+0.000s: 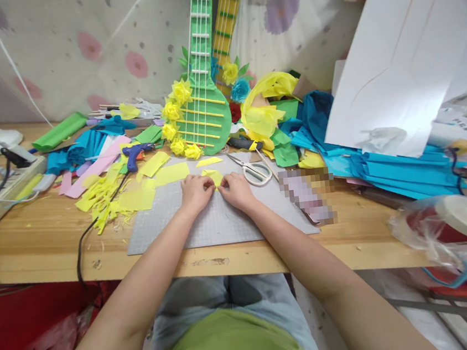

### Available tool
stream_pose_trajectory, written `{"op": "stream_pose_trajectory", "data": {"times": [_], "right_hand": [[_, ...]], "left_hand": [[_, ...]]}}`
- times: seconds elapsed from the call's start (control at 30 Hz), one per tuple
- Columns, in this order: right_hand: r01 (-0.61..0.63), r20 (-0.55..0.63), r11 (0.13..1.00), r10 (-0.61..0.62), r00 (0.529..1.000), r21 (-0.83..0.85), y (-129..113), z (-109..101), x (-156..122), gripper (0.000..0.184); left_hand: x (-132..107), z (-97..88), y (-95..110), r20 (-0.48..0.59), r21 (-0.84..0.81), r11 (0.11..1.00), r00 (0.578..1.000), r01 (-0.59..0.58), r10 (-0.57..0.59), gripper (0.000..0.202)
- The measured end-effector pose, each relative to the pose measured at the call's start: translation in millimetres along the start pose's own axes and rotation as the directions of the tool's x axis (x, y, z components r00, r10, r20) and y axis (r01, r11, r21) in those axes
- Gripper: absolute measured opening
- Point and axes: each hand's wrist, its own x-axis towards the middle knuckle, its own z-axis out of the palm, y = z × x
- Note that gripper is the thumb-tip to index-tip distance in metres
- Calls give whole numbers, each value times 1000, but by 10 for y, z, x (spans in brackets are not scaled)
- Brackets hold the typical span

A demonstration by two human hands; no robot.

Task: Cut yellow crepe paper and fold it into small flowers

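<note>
Over the grey cutting mat [218, 227], my left hand [196, 192] and my right hand [237, 190] meet fingertip to fingertip. Both are closed in a pinch on a small piece of yellow crepe paper [212, 174] between them. White-handled scissors [257, 172] lie just right of my right hand, blades pointing up and left. Flat yellow paper pieces [171, 173] rest beyond my left hand. Behind the mat leans a green paper-covered lute [210, 116] with white strings and yellow paper flowers [172, 111] along its left edge.
A blue glue gun [133, 156] and shredded yellow paper [103, 202] lie left, with a black cord [82, 241] crossing the table. Blue crepe paper [400, 171] and a large white board [397, 63] stand right. A blurred-out flat object [307, 195] overlaps the mat's right edge.
</note>
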Motion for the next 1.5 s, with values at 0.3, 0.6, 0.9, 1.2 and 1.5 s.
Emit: {"op": "stream_pose_trajectory", "data": {"times": [0.3,0.6,0.9,1.2,1.5], "right_hand": [[-8,55,1000,9,998,-26,-2,-23,-16,12],[14,86,1000,-15,996,6,2,-67,-24,14],[69,9,996,-70,998,54,71,-44,-31,14],[347,26,911,-350,936,-222,-183,-60,-45,22],[279,-59,958,-283,957,-66,-4,-122,-27,21]], "left_hand": [[-24,16,9,-39,82,996,999,-24,28,18],[-40,-17,-43,-36,75,995,997,-69,72,24],[0,-109,-234,-111,19,998,992,-56,58,46],[8,-64,-198,-45,110,988,992,-111,117,33],[-25,-164,-185,-101,35,990,986,-133,136,36]]}}
